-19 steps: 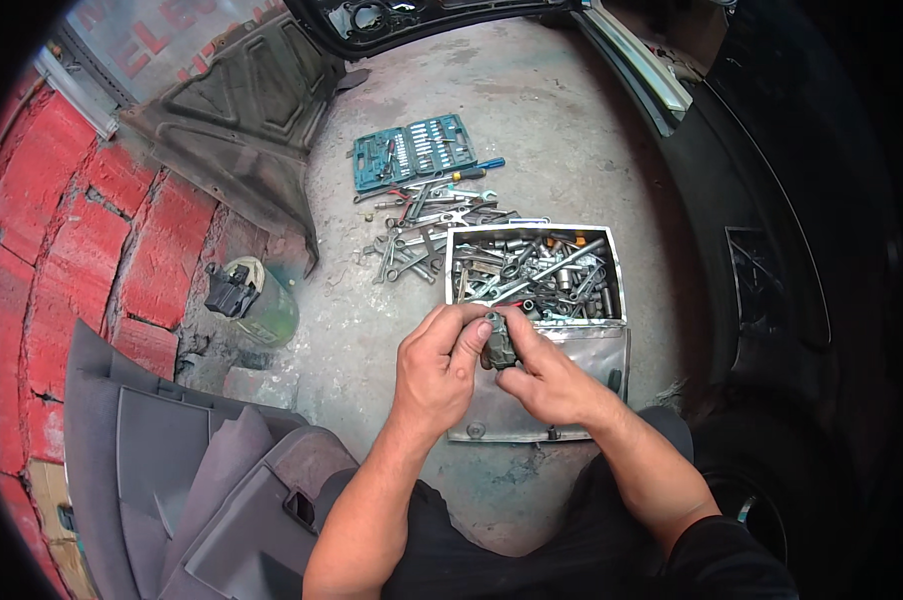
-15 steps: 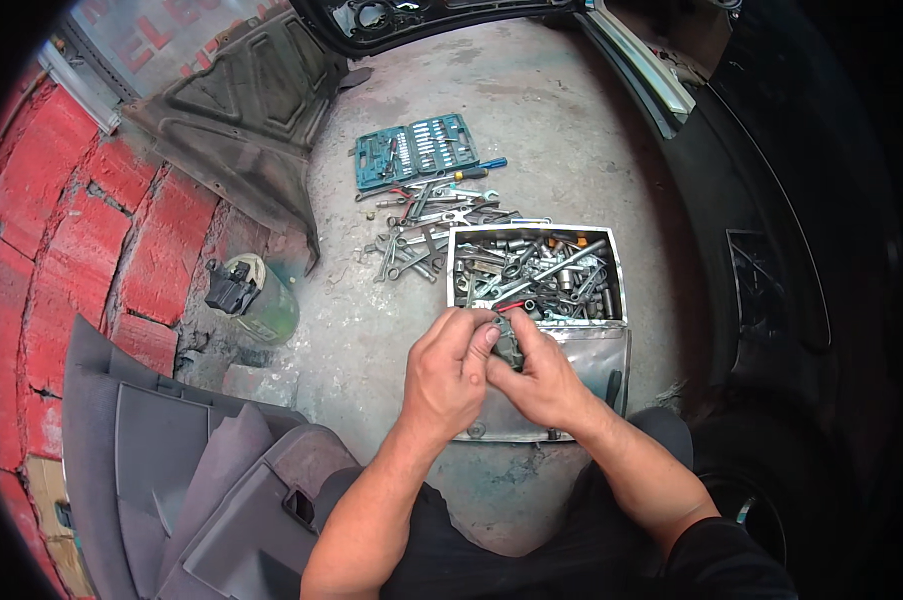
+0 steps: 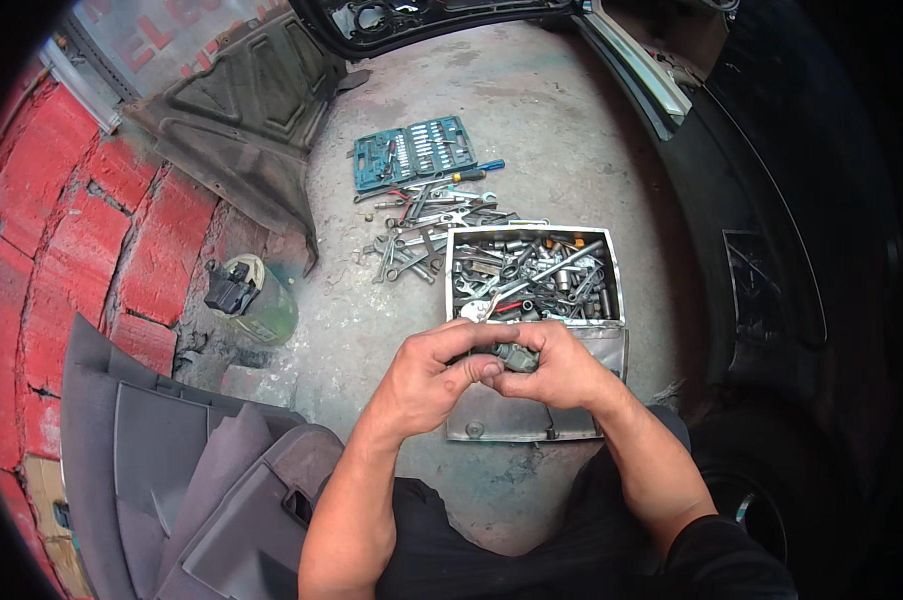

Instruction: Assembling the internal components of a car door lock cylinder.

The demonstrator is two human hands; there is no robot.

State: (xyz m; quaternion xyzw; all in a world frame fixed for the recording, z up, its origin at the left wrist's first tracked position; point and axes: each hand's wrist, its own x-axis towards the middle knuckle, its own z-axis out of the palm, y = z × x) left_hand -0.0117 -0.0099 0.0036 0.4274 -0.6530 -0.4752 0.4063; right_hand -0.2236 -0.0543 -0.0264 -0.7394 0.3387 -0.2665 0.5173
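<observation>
A small grey-green part with an uneven, rounded body [image 3: 518, 357] is held between my two hands, just above the lid of a metal toolbox; its exact kind does not show. My left hand [image 3: 422, 378] grips it from the left, thumb and fingers closing toward it. Around its other side curl the thumb and fingers of my right hand [image 3: 564, 368], which hide much of it. Just beyond my hands is the open metal toolbox [image 3: 621, 285], filled with sockets, wrenches and a ratchet [image 3: 477, 309]. Its lid [image 3: 517, 415] lies folded back toward me.
Loose wrenches [image 3: 404, 262] are spread left of the toolbox, with a teal socket-set case [image 3: 412, 155] behind. A tub [image 3: 272, 318] holding a black part stands left. Grey door panels [image 3: 152, 440] lean near my left. A dark car body [image 3: 687, 210] borders the right.
My hands have come slightly down and toward me, still with the part. It has turned, and more of it shows between my fingers. The ratchet's head has come into view.
</observation>
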